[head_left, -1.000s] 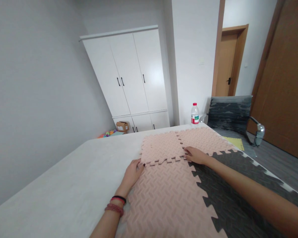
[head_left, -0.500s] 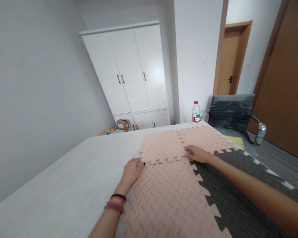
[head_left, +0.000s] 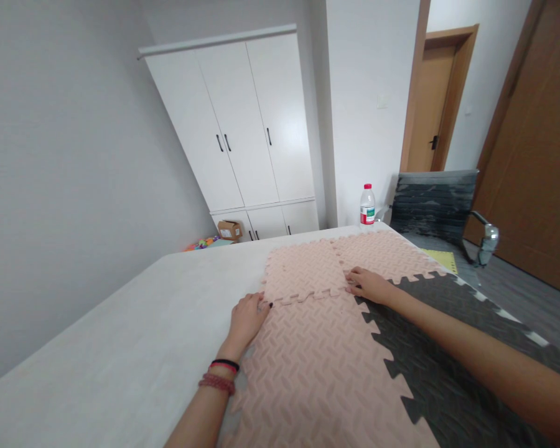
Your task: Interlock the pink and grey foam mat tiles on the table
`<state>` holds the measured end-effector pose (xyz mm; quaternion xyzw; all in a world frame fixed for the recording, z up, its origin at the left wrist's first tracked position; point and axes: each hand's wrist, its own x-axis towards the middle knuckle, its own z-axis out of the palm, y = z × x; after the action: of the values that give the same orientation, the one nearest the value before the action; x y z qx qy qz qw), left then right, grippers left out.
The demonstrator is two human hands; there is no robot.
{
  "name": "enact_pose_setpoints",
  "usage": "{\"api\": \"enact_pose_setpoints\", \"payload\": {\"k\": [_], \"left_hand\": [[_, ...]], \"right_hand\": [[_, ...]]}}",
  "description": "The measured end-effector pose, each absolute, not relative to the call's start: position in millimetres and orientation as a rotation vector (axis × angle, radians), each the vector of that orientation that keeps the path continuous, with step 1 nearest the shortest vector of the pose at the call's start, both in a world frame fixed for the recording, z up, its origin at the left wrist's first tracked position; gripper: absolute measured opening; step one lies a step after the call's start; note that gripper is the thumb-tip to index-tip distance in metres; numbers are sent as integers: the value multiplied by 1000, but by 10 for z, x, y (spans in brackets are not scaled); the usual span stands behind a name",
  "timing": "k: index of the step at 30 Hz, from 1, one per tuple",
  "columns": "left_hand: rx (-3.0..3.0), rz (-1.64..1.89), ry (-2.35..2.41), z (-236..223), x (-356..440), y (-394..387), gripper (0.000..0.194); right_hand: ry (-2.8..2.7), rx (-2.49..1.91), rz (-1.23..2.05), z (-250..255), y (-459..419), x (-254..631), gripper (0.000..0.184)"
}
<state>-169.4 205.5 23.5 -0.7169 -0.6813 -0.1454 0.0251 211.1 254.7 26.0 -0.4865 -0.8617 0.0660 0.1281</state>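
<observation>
Pink foam puzzle mat tiles lie joined on a pale table (head_left: 135,336). My left hand (head_left: 248,316) rests with fingers bent on the left end of the toothed seam between the far-left pink tile (head_left: 303,270) and the near pink tile (head_left: 317,367). My right hand (head_left: 368,284) lies flat, fingers stretched, on the right end of that seam, where the pink tiles meet a dark grey tile (head_left: 452,367). Another pink tile (head_left: 387,252) lies at the far right. Neither hand grips anything.
A plastic water bottle (head_left: 367,206) stands at the table's far edge. A grey office chair (head_left: 436,202) with a yellow foam piece (head_left: 443,258) on its seat is at the right. A white wardrobe (head_left: 242,124), a cardboard box (head_left: 229,229) and brown doors stand behind.
The far-left pink tile has closed up against the near pink tile, so the gap along the seam has nearly gone. Both hands stayed on the seam; the camera tilted slightly.
</observation>
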Motion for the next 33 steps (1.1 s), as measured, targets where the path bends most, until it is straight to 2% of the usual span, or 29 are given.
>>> {"api": "enact_pose_setpoints", "payload": {"k": [6, 11, 16, 20, 25, 29, 33], "left_hand": [[-2454, -430, -1843, 385, -1433, 1914, 39], [-2589, -368, -1693, 395, -1194, 1795, 41], [-2561, -350, -1661, 428, -1102, 1740, 33], [-2544, -329, -1676, 443, -1138, 1738, 28], [-2463, -295, -1771, 403, -1204, 1724, 35], [-2430, -257, -1783, 412, -1190, 1686, 36], [-2423, -226, -1777, 452, -1156, 1678, 35]], "right_hand": [[-2515, -1623, -49, 329, 2399, 1887, 26], [-2566, -1546, -171, 387, 2139, 1566, 31], [-2687, -1281, -105, 453, 1868, 1042, 35], [-2656, -1359, -14, 501, 1833, 734, 33], [-2650, -1436, 46, 517, 1805, 669, 42], [-2638, -1336, 63, 475, 1768, 779, 53], [-2666, -1324, 37, 474, 1786, 785, 44]]}}
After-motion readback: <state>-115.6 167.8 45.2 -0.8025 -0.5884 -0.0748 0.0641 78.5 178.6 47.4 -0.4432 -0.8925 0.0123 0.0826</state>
